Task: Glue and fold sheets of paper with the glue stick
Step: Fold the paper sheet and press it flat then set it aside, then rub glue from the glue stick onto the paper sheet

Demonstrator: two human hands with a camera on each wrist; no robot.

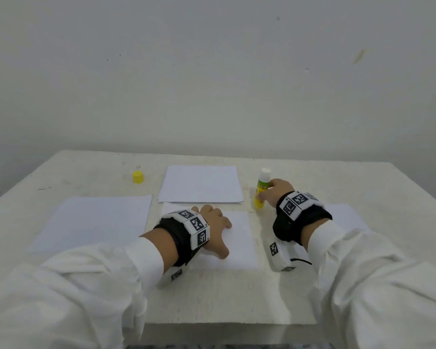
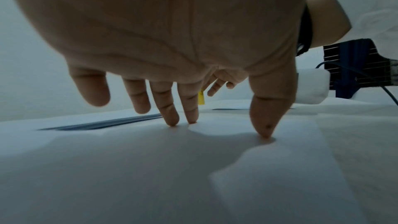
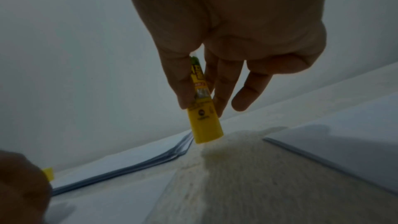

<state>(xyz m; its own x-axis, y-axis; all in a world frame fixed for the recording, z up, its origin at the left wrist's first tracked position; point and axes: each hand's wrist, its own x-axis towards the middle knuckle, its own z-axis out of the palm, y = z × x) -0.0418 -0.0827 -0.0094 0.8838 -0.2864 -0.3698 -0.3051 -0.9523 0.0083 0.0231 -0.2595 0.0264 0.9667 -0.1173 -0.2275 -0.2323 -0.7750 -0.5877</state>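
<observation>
A yellow and green glue stick (image 1: 261,191) stands upright on the table, uncapped, white glue showing at its top. My right hand (image 1: 271,193) grips its body between thumb and fingers; the right wrist view shows the glue stick (image 3: 203,117) with its base touching the table. A single white sheet (image 1: 239,244) lies in front of me. My left hand (image 1: 215,231) presses on it with straight, spread fingertips (image 2: 172,120). The yellow cap (image 1: 138,177) sits apart at the back left.
A stack of white sheets (image 1: 202,185) lies at the back centre. Another sheet (image 1: 93,222) lies to the left, and one (image 1: 345,216) lies to the right under my right arm. The table (image 1: 237,298) ends at a front edge near my body.
</observation>
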